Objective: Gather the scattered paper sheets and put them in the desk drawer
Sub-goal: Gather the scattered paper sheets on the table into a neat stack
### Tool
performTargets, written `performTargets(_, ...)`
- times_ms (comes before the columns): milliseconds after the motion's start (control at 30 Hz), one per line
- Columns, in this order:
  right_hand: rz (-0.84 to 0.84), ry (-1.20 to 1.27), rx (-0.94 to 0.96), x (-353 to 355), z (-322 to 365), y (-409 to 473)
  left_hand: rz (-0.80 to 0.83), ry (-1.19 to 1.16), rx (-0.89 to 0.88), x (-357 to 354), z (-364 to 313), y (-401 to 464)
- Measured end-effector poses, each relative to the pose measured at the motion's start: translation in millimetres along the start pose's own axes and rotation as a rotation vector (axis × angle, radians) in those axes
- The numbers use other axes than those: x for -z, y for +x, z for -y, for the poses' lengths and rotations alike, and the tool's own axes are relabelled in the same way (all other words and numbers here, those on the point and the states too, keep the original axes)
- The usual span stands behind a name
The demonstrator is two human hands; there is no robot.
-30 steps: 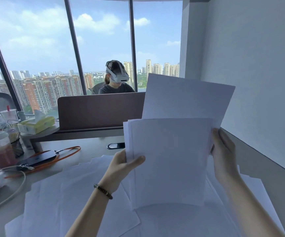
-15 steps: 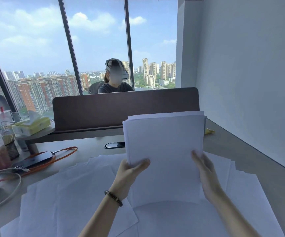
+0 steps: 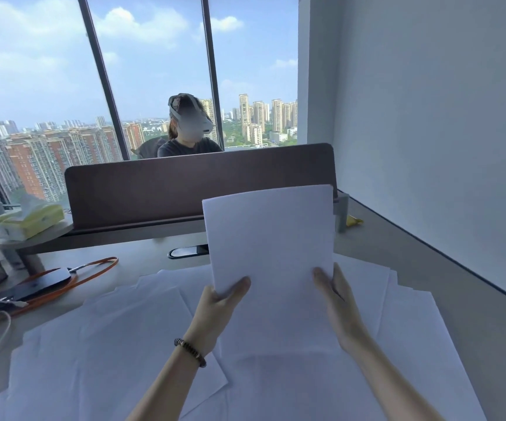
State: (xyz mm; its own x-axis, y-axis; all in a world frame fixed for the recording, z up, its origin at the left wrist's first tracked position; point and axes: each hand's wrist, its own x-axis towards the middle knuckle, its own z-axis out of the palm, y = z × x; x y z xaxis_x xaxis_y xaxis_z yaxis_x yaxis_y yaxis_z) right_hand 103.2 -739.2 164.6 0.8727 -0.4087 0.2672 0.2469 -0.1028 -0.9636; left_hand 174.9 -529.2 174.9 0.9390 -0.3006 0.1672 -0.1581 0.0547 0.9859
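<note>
I hold a stack of white paper sheets upright over the desk, its bottom edge resting on the papers below. My left hand grips the stack's lower left edge, thumb in front. My right hand presses flat against the lower right edge. Several loose white sheets lie spread and overlapping across the grey desk beneath and around my arms. No drawer is in view.
A brown divider panel stands at the desk's back, with a person in a headset behind it. At the left lie a dark phone on an orange lanyard, a white cable, a tissue box and cups. A white wall runs along the right.
The sheet that stuck up behind the stack has dropped level with the rest, so the stack is squared. The stack and both hands have come lower toward the desk.
</note>
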Motion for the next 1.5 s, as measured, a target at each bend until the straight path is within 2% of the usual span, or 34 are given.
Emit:
performTargets(67,0.036,-0.102,-0.050,1.7,3.7,4.2,-0.015,0.133,0.041,4.2,-1.3,6.7)
performTargets(167,0.110,-0.476,-0.127,6.3,5.4,11.7,-0.034,0.366,0.190,17.4,10.2,17.3)
performTargets(233,0.169,-0.802,-0.136,10.1,1.3,14.1,-0.052,0.351,0.268,30.4,21.4,19.7)
performTargets(300,0.155,-1.139,-0.222,17.6,-5.6,12.9,-0.089,0.290,0.354,41.6,31.0,18.4)
performTargets(400,0.188,-1.416,-0.370,32.2,-23.2,5.1,-0.125,0.321,0.419,50.2,42.1,14.0)
performTargets(467,0.197,-1.449,-0.401,36.2,-35.6,0.4,-0.137,0.349,0.428,50.1,45.0,11.3)
performTargets(667,0.193,-1.361,-0.254,26.8,-44.0,1.2,-0.086,0.337,0.456,34.0,44.5,10.5)
performTargets(800,0.094,-1.427,-0.353,36.5,-46.6,4.9,-0.067,0.385,0.429,25.9,39.9,13.0)
performTargets(900,0.109,-1.455,-0.417,45.8,-52.5,4.9,-0.077,0.400,0.397,26.2,35.0,16.1)
performTargets(1100,0.147,-1.225,-0.285,36.6,-51.5,7.7,-0.027,0.428,0.438,14.7,35.5,15.9)
performTargets(1300,0.094,-1.437,-0.497,45.0,-60.9,6.9,-0.120,0.440,0.406,17.2,36.1,16.8)
performTargets(1400,0.085,-1.413,-0.405,39.0,-58.1,6.5,-0.083,0.470,0.423,12.9,39.9,14.0)
performTargets(1500,0.130,-1.220,-0.317,29.4,-54.2,11.4,-0.017,0.461,0.441,0.0,42.7,9.4)
